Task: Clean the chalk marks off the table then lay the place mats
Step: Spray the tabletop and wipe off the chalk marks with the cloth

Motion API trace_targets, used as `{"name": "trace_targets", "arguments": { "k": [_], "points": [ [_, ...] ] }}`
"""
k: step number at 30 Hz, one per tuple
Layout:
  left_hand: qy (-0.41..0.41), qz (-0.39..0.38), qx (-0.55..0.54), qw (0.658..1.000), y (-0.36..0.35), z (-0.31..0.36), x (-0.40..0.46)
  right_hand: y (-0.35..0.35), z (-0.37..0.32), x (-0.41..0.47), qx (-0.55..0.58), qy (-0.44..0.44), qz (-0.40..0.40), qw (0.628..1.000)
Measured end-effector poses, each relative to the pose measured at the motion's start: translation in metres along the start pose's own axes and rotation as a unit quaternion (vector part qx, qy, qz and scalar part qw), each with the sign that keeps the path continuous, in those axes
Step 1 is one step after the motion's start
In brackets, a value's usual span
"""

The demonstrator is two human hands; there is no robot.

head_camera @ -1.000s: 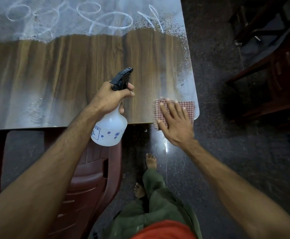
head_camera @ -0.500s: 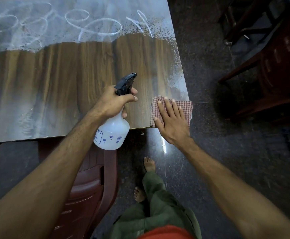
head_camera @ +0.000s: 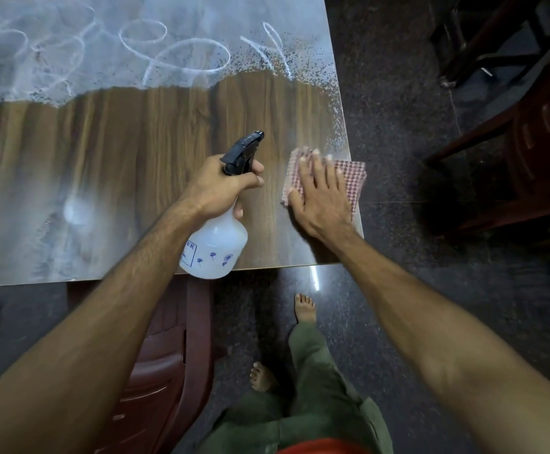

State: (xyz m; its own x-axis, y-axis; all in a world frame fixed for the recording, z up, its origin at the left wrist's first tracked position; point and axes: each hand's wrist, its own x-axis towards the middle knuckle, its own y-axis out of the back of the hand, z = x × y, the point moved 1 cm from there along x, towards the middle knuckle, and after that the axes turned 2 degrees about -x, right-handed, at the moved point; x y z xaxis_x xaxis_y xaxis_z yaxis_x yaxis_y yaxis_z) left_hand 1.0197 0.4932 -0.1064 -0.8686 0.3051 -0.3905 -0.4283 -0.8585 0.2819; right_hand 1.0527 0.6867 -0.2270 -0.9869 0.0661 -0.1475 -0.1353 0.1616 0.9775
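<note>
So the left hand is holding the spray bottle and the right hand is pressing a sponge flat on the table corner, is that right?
Not a sponge: the head view shows the right hand pressing a red checked cloth flat on the table corner. The left hand does hold the spray bottle.

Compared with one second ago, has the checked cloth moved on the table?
Yes. The checked cloth under the right hand slid away from the table's near edge, toward the chalk marks.

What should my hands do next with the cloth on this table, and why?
Probably push the checked cloth under your right hand away from you, along the table's right edge, toward the chalk marks and speckled residue at the far side. The near wood already looks wiped.
</note>
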Motion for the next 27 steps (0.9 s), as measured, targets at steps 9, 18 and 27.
{"name": "trace_targets", "arguments": {
  "k": [9,18,27],
  "points": [
    [0.003,0.008,-0.023,1.000,-0.008,0.030,0.043,-0.001,0.052,-0.042,-0.002,0.070,-0.037,0.997],
    [0.007,0.019,-0.035,0.999,-0.010,0.031,0.057,0.014,0.054,0.065,0.005,0.024,-0.036,0.999],
    [0.012,0.025,-0.051,0.998,-0.014,0.034,0.063,0.001,0.055,-0.079,0.025,0.066,-0.055,0.996]
  ]
}}
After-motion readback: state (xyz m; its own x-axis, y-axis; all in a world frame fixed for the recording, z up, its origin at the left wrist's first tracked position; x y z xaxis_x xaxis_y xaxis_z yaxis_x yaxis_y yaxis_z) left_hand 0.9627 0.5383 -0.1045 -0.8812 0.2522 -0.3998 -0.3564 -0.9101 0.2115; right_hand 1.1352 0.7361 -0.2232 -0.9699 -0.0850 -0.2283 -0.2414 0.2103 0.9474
